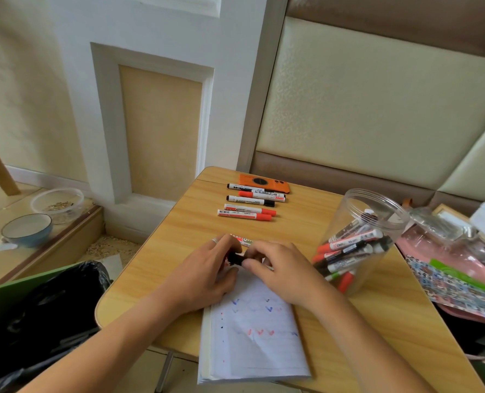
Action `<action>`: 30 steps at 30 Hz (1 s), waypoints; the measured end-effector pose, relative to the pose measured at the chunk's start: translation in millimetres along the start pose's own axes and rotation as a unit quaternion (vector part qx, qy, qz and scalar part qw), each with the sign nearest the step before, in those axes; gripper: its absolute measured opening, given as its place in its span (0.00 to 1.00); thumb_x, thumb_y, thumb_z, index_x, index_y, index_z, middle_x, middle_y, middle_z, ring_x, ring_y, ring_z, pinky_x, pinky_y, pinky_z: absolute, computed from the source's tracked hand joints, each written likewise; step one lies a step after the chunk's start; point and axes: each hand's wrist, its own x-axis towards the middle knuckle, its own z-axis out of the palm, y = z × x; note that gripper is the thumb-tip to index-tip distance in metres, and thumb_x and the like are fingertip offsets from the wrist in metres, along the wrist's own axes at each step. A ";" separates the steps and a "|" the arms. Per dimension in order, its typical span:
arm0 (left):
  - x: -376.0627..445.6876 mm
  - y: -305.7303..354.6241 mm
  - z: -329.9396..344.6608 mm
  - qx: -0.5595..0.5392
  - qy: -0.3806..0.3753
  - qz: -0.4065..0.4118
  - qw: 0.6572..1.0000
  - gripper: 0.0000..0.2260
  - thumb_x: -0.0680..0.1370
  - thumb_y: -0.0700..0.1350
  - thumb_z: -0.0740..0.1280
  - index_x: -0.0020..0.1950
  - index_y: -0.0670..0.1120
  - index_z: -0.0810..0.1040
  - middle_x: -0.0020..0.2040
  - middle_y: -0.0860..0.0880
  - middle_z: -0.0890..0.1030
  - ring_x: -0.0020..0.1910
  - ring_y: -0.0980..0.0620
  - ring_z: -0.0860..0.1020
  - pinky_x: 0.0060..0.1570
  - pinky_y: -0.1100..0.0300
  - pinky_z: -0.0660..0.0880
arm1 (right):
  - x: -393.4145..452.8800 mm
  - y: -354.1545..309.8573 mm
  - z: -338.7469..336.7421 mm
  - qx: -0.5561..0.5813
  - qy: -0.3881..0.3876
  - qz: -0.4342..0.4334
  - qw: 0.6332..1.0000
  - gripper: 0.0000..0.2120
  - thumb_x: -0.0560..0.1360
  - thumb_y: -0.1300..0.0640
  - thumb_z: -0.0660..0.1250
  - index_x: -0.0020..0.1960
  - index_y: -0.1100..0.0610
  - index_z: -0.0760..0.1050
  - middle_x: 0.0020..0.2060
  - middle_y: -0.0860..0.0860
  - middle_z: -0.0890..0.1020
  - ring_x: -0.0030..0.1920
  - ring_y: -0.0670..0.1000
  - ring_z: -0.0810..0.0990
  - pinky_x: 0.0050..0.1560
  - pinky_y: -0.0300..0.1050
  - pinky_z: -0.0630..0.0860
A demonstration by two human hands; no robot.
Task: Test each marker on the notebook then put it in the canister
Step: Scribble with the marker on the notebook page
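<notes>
1. The left hand (207,268) and right hand (278,268) meet over the top edge of the notebook (252,333), fingers curled; together they pinch a small black marker (237,259) part between their fingertips. Whether it is cap or barrel cannot be told.
2. Just at 12 o'clock from the hands, a red-and-white marker on the counter (244,241) peeks out; its print is too blurred to read.
3. The notebook lies open on the counter (179,222) at 6 o'clock from the hands, its page carrying blue and red tick marks and dots.
4. At 3 o'clock stands the clear canister (357,239), tilted, with red, black and green-capped markers inside; their labels are illegible.
5. At 12 o'clock, well apart, five markers in a row (250,202) lie side by side, two black-capped, three red; the writing is unreadable.
6. An orange phone (264,182) lies just beyond the row.
</notes>
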 end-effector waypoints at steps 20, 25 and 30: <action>8.4 -17.8 1.1 -0.053 0.025 -0.063 0.996 0.05 0.82 0.42 0.64 0.48 0.47 0.78 0.40 0.55 0.78 0.41 0.58 0.74 0.38 0.66 0.67 | -0.4 -2.5 36.7 -0.242 0.111 -0.056 0.962 0.14 0.83 0.39 0.49 0.60 0.43 0.68 0.43 0.47 0.84 0.42 0.55 0.83 0.35 0.50 0.75; 7.7 -15.9 0.4 -0.032 0.044 -0.059 0.997 0.04 0.81 0.42 0.65 0.50 0.50 0.77 0.44 0.56 0.78 0.44 0.57 0.74 0.41 0.63 0.70 | -2.3 -5.1 35.8 -0.195 0.099 -0.013 0.976 0.15 0.84 0.40 0.53 0.57 0.47 0.73 0.47 0.47 0.84 0.48 0.55 0.82 0.41 0.50 0.74; 9.9 -23.4 -1.3 0.029 0.111 -0.149 0.982 0.05 0.80 0.44 0.68 0.54 0.53 0.79 0.49 0.56 0.76 0.47 0.58 0.74 0.43 0.69 0.70 | -3.4 -7.5 39.6 -0.203 0.092 0.000 0.975 0.17 0.85 0.40 0.51 0.58 0.50 0.72 0.49 0.48 0.83 0.46 0.53 0.82 0.40 0.49 0.75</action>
